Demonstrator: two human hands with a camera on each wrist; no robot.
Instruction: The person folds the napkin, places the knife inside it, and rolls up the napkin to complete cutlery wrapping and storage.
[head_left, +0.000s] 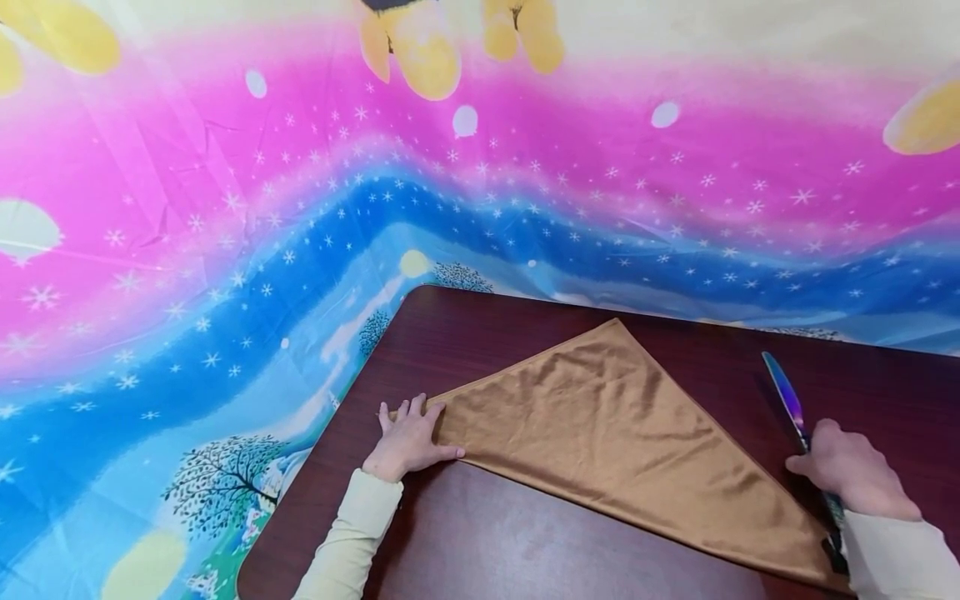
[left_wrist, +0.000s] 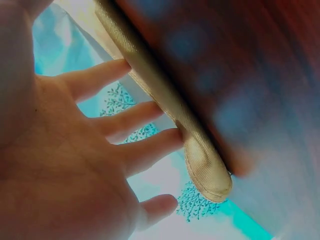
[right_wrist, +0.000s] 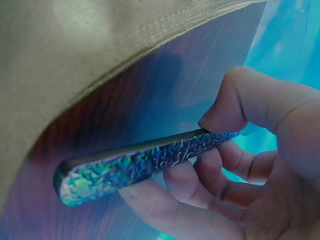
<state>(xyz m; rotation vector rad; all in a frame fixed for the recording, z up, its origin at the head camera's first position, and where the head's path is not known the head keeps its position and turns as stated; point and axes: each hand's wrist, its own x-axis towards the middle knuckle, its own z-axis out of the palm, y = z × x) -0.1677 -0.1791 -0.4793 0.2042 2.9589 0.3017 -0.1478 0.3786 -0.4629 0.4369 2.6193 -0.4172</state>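
A golden-brown satin napkin [head_left: 592, 417], folded into a triangle, lies on the dark wooden table, its peak toward the far edge. My left hand [head_left: 408, 440] rests on its left corner with fingers spread; in the left wrist view the fingertips [left_wrist: 167, 137] touch the cloth's edge. Off the napkin's right side, my right hand [head_left: 851, 467] grips a rainbow-coloured table knife [head_left: 786, 392], blade pointing away from me. The right wrist view shows the thumb and fingers around its patterned handle [right_wrist: 145, 162], beside the napkin's hem [right_wrist: 115, 70].
The dark red-brown table [head_left: 540, 533] has a rounded far left corner. Behind and left of it hangs a printed cloth [head_left: 480, 183] in pink and blue with snowflakes and trees. A small black item [head_left: 834, 554] shows by the right sleeve.
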